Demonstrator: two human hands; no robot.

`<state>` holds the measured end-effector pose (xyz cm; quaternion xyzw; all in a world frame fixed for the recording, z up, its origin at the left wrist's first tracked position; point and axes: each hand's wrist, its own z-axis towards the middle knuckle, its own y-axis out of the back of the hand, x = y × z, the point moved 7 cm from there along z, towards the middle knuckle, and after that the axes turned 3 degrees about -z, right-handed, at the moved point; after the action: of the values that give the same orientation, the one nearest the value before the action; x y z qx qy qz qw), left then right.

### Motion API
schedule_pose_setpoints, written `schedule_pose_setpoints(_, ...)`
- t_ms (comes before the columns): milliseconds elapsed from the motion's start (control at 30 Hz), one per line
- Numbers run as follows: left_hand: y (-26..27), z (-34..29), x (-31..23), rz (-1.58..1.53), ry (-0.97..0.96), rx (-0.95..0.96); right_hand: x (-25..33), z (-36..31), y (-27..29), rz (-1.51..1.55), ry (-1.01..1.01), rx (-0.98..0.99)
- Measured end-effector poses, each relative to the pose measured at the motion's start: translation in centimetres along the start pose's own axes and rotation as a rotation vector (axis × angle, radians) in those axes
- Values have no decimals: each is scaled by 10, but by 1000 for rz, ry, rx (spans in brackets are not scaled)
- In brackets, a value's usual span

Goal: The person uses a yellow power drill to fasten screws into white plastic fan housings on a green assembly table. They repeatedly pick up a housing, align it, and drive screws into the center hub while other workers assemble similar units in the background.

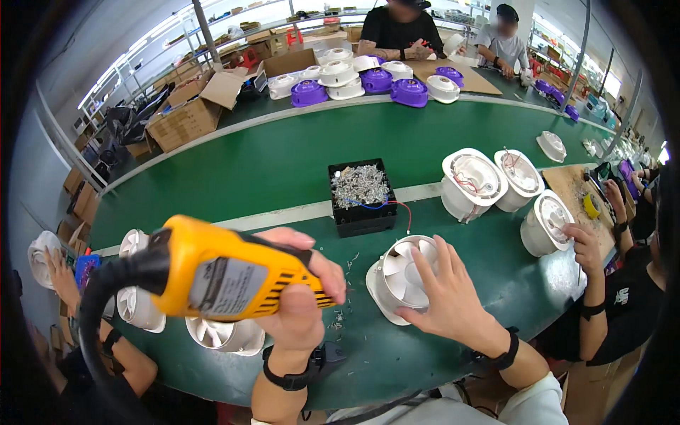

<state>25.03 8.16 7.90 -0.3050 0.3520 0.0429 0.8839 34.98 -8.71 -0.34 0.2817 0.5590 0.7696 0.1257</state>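
Note:
My left hand (pixel 303 301) is wrapped around a yellow-and-black corded power tool (pixel 223 275), raised above the green bench. The tool's thick black cord hangs down at the left; its working end is out of sight. My right hand (pixel 457 301) rests over the rim of a white fan housing (pixel 382 289), fingers spread and thumb near its front edge. White blades (pixel 405 273) show inside the housing. Just beyond it stands a black bin (pixel 365 225) heaped with small metal screws (pixel 360 185). A red and a blue wire lie across that bin.
Beneath the tool sits another fan housing (pixel 225 336), with more (pixel 134 308) to its left. Wired white housings (pixel 473 184) stand at right, near a co-worker's hand (pixel 584 244). Loose screws (pixel 338 319) dot the bench. Purple and white covers (pixel 308 93) line the far side, where two people work.

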Motion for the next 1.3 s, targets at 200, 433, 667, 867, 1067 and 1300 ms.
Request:
schedule_pose_setpoints(200,-2,-5,21,50,109,9,-4,2,10,5,181,139)
schedule_pose_setpoints(433,-14,-14,32,303,159,98,-5,2,-1,185,89,-56)
schedule_pose_setpoints(667,-12,-18,39,271,167,121,-8,2,-3,199,77,-66)
schedule_pose_setpoints(867,-22,-12,31,420,159,80,-5,4,-3,195,83,-67)
schedule_pose_setpoints(1067,-24,-15,46,360,234,141,-11,1,-6,183,49,-57)
schedule_pose_setpoints(1300,-14,-27,47,141,147,17,-18,2,10,499,-60,-48)
